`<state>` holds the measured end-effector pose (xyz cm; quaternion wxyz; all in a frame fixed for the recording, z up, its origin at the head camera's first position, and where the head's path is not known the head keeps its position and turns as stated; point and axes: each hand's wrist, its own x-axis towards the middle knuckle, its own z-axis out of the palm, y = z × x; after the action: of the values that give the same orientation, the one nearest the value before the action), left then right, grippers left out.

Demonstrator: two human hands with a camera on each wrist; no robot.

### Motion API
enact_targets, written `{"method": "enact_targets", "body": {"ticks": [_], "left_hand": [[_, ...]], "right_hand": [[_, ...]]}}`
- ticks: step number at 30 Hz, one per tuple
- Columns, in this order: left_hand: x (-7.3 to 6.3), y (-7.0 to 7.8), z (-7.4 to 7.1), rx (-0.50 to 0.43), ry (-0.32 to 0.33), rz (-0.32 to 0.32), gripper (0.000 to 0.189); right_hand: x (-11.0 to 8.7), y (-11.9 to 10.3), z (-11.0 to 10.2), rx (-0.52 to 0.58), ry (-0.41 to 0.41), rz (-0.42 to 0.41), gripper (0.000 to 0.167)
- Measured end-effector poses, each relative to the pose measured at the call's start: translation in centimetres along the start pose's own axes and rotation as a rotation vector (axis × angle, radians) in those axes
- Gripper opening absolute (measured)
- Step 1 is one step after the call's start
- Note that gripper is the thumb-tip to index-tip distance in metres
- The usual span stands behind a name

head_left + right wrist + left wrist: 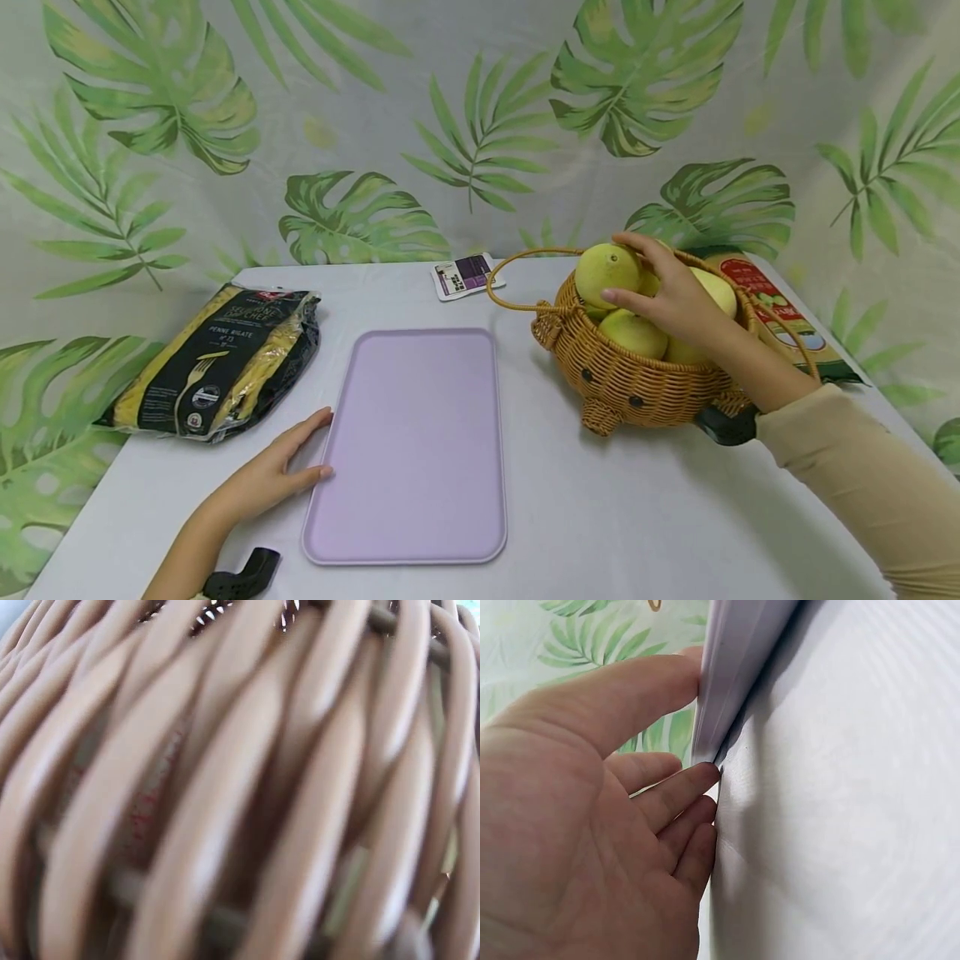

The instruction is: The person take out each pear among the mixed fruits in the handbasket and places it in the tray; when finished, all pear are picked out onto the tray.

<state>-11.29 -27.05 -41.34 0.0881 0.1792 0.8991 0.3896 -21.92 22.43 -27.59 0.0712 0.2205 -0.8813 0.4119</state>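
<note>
My right hand (675, 292) reaches into the wicker basket (637, 383) and holds a yellow-green pear (603, 273) at the left, thumb low and fingertips over its top. Several more pears (633, 333) lie under and beside it. In the right wrist view, blurred basket weave (225, 795) fills the picture and that hand is out of sight. My left hand (258, 479) lies at the left edge of the lilac tray (416, 433), fingers extended. In the left wrist view, its thumb meets the tray rim (731, 675) and the other fingertips lie low by the white cloth.
At the left lies a bag of penne pasta (225, 358). A small white and purple packet (463, 277) is at the table's back edge. Behind the basket, a red and green bag (780, 308) leans out to the right. The basket's handle (517, 260) sticks out leftward.
</note>
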Motion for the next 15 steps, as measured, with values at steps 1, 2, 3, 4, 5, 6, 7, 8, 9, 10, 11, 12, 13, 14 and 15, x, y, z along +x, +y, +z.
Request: {"method": "enact_targets", "body": {"ticks": [1,2,3,4,5,6,7,8,9,10,11,12,13,14,15], "left_hand": [[0.0,-0.1,0.0,-0.006,-0.003,0.004,0.075],[0.0,-0.2,0.0,-0.008,-0.004,0.007,0.074],[0.0,-0.2,0.0,-0.010,-0.006,0.007,0.074],[0.0,-0.3,0.1,-0.013,-0.009,0.007,0.073],[0.0,-0.3,0.1,-0.020,-0.011,0.006,0.073],[0.0,-0.3,0.1,-0.024,-0.012,0.005,0.073],[-0.1,-0.4,0.1,-0.028,-0.013,0.003,0.073],[-0.1,-0.4,0.1,-0.033,-0.014,0.001,0.072],[-0.1,-0.4,0.1,-0.038,-0.015,0.000,0.072],[-0.1,-0.5,0.1,-0.042,-0.014,0.000,0.071],[-0.2,-0.5,0.1,-0.043,-0.013,-0.002,0.071],[-0.2,-0.5,0.1,-0.041,-0.011,-0.003,0.070],[-0.2,-0.5,0.1,-0.040,-0.012,-0.005,0.070],[-0.2,-0.5,0.1,-0.041,-0.012,-0.004,0.069],[-0.2,-0.4,0.1,-0.040,-0.012,-0.005,0.069]], "right_hand": [[0.0,0.1,0.0,0.005,0.000,-0.001,0.067],[0.0,0.1,0.1,0.009,0.003,0.000,0.067],[0.0,0.2,0.1,0.013,0.004,0.001,0.066],[0.1,0.2,0.2,0.021,0.005,0.001,0.065],[0.1,0.2,0.2,0.029,0.006,0.003,0.065],[0.1,0.2,0.3,0.039,0.009,0.003,0.064],[0.1,-0.3,0.4,0.049,0.010,0.009,0.063],[0.0,-0.8,0.4,0.057,0.013,0.016,0.061],[-0.1,-1.2,0.4,0.068,0.012,0.025,0.061],[-0.1,-1.4,0.5,0.077,0.014,0.036,0.061],[-0.1,-1.5,0.5,0.086,0.015,0.050,0.061],[-0.1,-1.5,0.6,0.094,0.019,0.062,0.061],[-0.1,-1.6,0.6,0.097,0.020,0.077,0.061],[-0.1,-1.2,0.7,0.104,0.024,0.086,0.061],[0.1,-0.8,0.8,0.111,0.029,0.095,0.061]]}}
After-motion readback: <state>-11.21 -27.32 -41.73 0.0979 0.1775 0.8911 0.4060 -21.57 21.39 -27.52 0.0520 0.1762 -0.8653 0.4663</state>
